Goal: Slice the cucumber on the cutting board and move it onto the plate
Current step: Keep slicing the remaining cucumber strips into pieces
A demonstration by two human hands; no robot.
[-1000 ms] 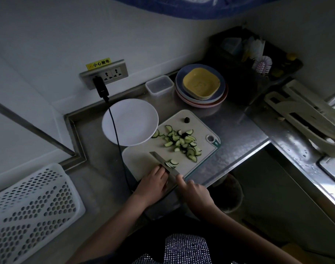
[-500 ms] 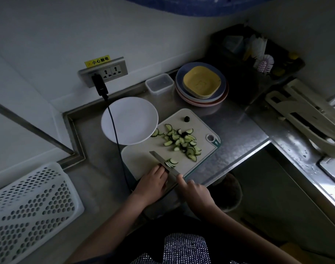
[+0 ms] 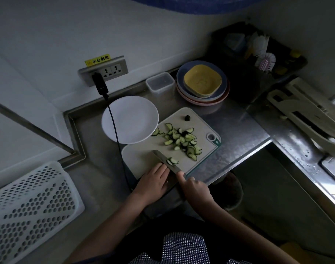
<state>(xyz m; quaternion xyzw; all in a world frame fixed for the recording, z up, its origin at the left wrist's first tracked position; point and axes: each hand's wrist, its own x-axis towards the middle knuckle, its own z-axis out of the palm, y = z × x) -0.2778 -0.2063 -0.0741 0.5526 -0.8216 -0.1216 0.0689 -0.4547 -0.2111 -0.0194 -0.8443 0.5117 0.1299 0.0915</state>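
Both hands are working at the near edge of the board (image 3: 143,157). The right hand (image 3: 195,189) is gripping the knife (image 3: 163,160) handle, forefinger stretched along the spine, while the blade is pointing toward 11 o'clock and lying across the board's near corner. The left hand (image 3: 152,184) is sitting just beside the blade at its 8 o'clock, fingers curved with the tips down on the board; whether a cucumber piece is under them I cannot tell. A few slices (image 3: 172,161) are leaning against the blade's right face. The main heap of cut cucumber (image 3: 182,141) is lying at the board's centre, toward 1 o'clock from the knife, with a dark stub (image 3: 187,117) sitting apart near the far edge. The plate (image 3: 130,119) is sitting bare at 11 o'clock, its rim overlapping the board's far left corner. Behind it, on the wall, a yellow label (image 3: 97,60) reading 小心触电 is sitting above a socket (image 3: 105,70) with a black plug (image 3: 100,83) in it. At 1 o'clock a yellow bowl (image 3: 202,80) is resting on stacked plates, beside a clear tub (image 3: 160,82).
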